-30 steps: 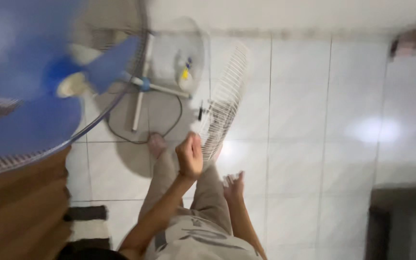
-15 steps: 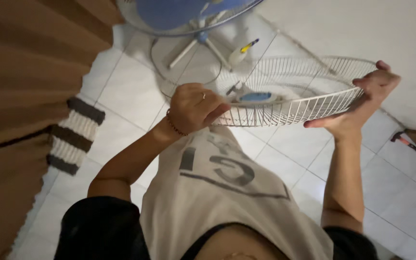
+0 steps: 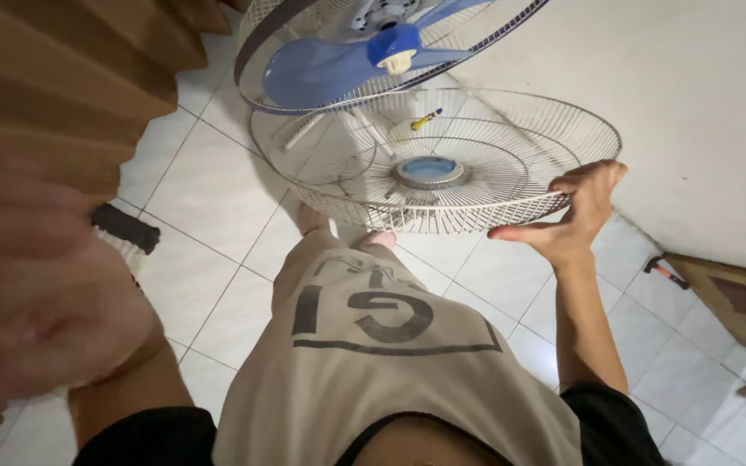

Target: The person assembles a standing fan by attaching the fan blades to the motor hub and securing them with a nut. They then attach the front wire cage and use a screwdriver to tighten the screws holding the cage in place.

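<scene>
My right hand [image 3: 573, 217] grips the right rim of a round white wire fan grille [image 3: 511, 151] with a blue centre cap [image 3: 429, 170], holding it level above my feet [image 3: 308, 217]. Just above and behind it is the fan head with blue blades [image 3: 321, 73] inside its rear guard. My left hand [image 3: 41, 324] is a pink blur close to the camera at the lower left, away from the grille; its fingers cannot be made out. A small yellow screwdriver [image 3: 425, 118] shows through the grille on the fan's base.
A brown pleated folding door [image 3: 45, 112] fills the left side. A dark striped mat [image 3: 124, 228] lies at its foot on the white tile floor [image 3: 218, 198]. A white wall [image 3: 692, 103] is on the right, with a brown wooden frame [image 3: 740, 302] and a red-handled tool [image 3: 662, 269] below it.
My left hand has let go of the grille's left rim and swung down to the left, near the camera. The right hand alone now holds the grille, closer under the fan head.
</scene>
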